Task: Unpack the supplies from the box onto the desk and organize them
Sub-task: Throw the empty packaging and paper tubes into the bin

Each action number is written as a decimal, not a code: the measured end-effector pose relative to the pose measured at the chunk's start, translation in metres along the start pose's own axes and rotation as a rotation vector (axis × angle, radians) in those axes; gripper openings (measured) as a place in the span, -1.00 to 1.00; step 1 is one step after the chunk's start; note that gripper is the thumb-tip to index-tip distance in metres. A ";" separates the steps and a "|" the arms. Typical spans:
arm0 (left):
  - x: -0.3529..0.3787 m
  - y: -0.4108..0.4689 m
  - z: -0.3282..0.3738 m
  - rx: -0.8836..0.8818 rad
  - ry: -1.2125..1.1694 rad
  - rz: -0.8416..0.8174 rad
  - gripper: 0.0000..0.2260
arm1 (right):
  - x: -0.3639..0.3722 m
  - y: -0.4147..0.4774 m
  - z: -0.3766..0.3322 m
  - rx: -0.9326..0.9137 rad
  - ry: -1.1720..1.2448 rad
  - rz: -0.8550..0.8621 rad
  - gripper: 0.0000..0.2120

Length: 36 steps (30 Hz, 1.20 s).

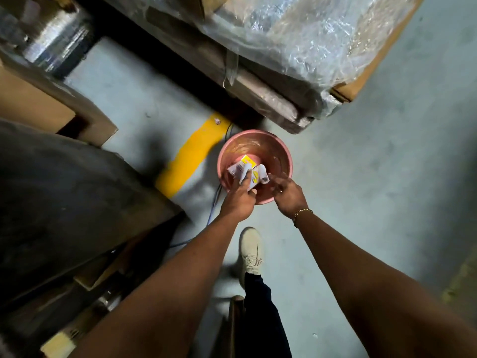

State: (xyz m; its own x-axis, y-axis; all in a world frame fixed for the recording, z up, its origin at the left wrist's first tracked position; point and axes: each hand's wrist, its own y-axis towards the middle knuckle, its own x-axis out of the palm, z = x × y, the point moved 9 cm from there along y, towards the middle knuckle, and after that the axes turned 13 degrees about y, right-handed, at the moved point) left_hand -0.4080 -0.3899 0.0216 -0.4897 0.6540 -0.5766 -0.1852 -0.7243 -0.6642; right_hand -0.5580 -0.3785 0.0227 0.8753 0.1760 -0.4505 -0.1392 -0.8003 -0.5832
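Left hand [238,200] has fingers clamped on crumpled wrappers [247,169] in the pink bin [258,148]; right hand [286,193] fingers apart. A loose grip might drop scraps outside.

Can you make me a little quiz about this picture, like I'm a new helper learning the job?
1. True or false: the pink bucket stands on a desk.
2. Pick one: what does the left hand hold? A) white and yellow papers B) a spoon C) a cup
3. Fill in the gap: the gold bracelet is on the ___ wrist.

Key: 1 false, it stands on the floor. 2 A. 3 right.
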 end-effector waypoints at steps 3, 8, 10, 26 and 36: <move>-0.012 -0.017 -0.004 -0.062 -0.061 0.047 -0.49 | -0.005 -0.018 -0.011 -0.019 0.015 0.013 -0.52; -0.080 -0.073 0.011 -0.160 -0.313 0.222 -0.52 | -0.016 -0.061 -0.096 -0.115 0.239 0.115 -0.56; -0.123 -0.103 0.027 -0.130 -0.449 0.334 -0.54 | -0.016 -0.080 -0.153 -0.223 0.343 0.140 -0.65; -0.413 -0.462 -0.141 0.032 0.012 1.260 -0.78 | 0.179 -0.327 -0.494 -0.982 0.047 -0.269 -0.70; -0.414 -0.443 -0.242 -0.024 0.109 0.987 -0.36 | 0.246 -0.327 -0.498 -1.081 -0.403 -0.261 -0.36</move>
State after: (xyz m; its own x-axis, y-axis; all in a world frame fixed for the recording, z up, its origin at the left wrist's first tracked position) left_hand 0.0828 -0.2869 0.4400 -0.3334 -0.2222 -0.9162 0.2813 -0.9510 0.1283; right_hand -0.0664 -0.3588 0.4390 0.5830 0.4192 -0.6960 0.6556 -0.7487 0.0982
